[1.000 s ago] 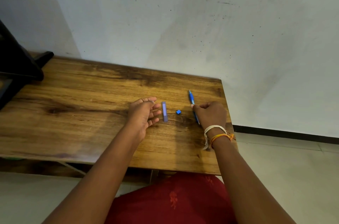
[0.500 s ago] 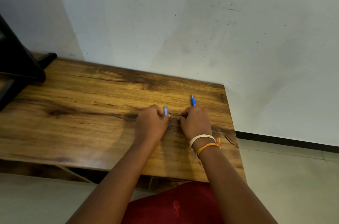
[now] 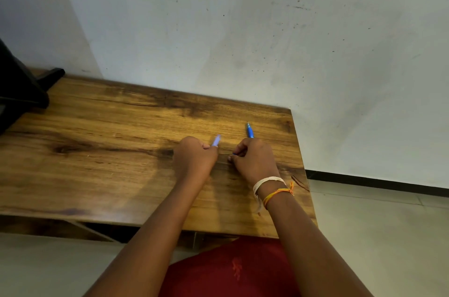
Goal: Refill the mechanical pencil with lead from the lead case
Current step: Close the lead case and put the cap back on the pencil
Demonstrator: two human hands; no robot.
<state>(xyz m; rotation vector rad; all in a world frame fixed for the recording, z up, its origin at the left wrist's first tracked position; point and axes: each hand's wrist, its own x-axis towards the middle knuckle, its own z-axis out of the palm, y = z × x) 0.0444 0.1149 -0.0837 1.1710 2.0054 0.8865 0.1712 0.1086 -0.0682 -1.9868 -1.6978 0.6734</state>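
My left hand (image 3: 194, 158) is closed around the pale blue lead case (image 3: 215, 140), whose far end pokes out past my fingers, blurred and tilted. The blue mechanical pencil (image 3: 250, 131) is gripped in my right hand (image 3: 255, 160), its tip pointing away toward the wall. Only the tip end shows; the rest is hidden under the fist. A speck of blue shows at my right fingertips; whether it is the small blue cap I cannot tell. Both hands rest on the wooden table (image 3: 109, 151), a few centimetres apart.
The table's right edge (image 3: 301, 165) runs close beside my right hand, with tiled floor (image 3: 376, 236) beyond. A white wall stands right behind the table. A black object (image 3: 19, 87) sits at the far left. My red clothing (image 3: 230, 270) is below the front edge.
My left hand closed on the lead case and lifted it, now tilted. My right hand moved left with the pencil to the small blue cap, which is no longer visible on the table.
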